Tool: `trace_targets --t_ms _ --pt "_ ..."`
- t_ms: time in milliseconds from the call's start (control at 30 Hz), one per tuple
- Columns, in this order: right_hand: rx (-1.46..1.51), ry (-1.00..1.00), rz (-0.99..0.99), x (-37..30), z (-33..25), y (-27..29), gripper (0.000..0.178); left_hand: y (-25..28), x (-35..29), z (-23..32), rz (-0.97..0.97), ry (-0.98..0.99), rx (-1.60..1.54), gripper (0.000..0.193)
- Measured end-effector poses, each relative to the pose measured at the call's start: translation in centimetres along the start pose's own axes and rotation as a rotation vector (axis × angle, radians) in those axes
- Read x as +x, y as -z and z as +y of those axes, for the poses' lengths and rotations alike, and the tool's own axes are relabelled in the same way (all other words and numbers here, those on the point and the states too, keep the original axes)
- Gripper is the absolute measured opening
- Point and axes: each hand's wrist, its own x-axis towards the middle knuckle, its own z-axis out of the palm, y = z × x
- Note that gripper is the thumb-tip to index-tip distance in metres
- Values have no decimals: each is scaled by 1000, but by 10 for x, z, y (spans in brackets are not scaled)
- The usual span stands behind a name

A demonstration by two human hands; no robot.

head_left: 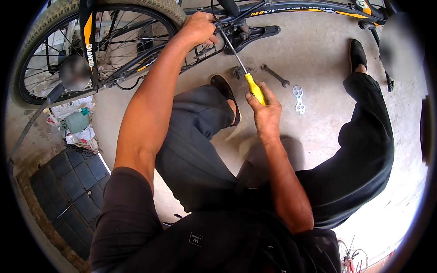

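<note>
Clasps yellow-handled screwdriver in right grip, with thumb and fingers round the handle. Aims steel shaft up-left at crank area of black bicycle; can't tell about tip contact. Has left grip just beside the shaft end, with bent fingers; can't tell if holding anything.

Writing: white and orange lettering along bicycle frame, white letters on black-and-orange tube across spoked wheel, small outlined label on dark shirt.

Surface: grey, scuffed concrete floor. On it, right of screwdriver: dark open-ended wrench, then flat silver multi-hole wrench. Beside shaft: dark clump, too unclear to name. Off left: pile of bags near dark panelled object. Bottom right: part of red bicycle.

Bicycle look: spans top of view, black with orange accents, dusty brown tyre, thin spokes.
</note>
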Motion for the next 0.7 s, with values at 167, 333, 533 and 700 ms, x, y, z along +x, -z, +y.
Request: trace_targets --t_ms 167,333,533,700 --pt "-169 178 16 -5 -5 -1 44 -4 3 -5 74 -19 -34 48" --pt "-225 215 21 -4 -6 -4 44 -16 1 -18 234 -62 85 41" --pt "97 -145 -87 7 -15 4 49 -32 -31 -9 506 -188 118 31" --pt "160 -198 -99 5 -29 4 47 -42 -46 -12 296 97 -157 32"
